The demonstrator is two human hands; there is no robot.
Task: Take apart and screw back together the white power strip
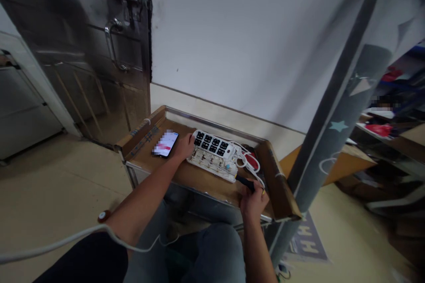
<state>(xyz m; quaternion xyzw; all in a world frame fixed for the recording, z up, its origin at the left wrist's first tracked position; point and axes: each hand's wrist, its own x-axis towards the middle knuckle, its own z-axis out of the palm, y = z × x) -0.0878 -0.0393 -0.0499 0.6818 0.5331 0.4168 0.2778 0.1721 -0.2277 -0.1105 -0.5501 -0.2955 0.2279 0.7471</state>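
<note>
The white power strip (212,155) lay on the counter (212,126), near its middle and angled across it, and it looked opened up: one long half showed its black sockets face up, while the half nearer the person showed bare metal contacts, too small to count. So, as far as the view showed, the strip stood open and was not closed up. There was one strip, with eight black sockets (210,142) in two rows of four. The left hand (184,147) lay over the strip's far end, its fingers curled down onto the edge, though whether they gripped it could not be told. The right hand (254,201) was closed around the black handle of one screwdriver (245,182), whose tip pointed toward the strip's near corner. One phone (166,143), its screen blurred, lay flat just beside the left hand. A white cable (247,158) looped behind the strip, around one small red object (251,161).
</note>
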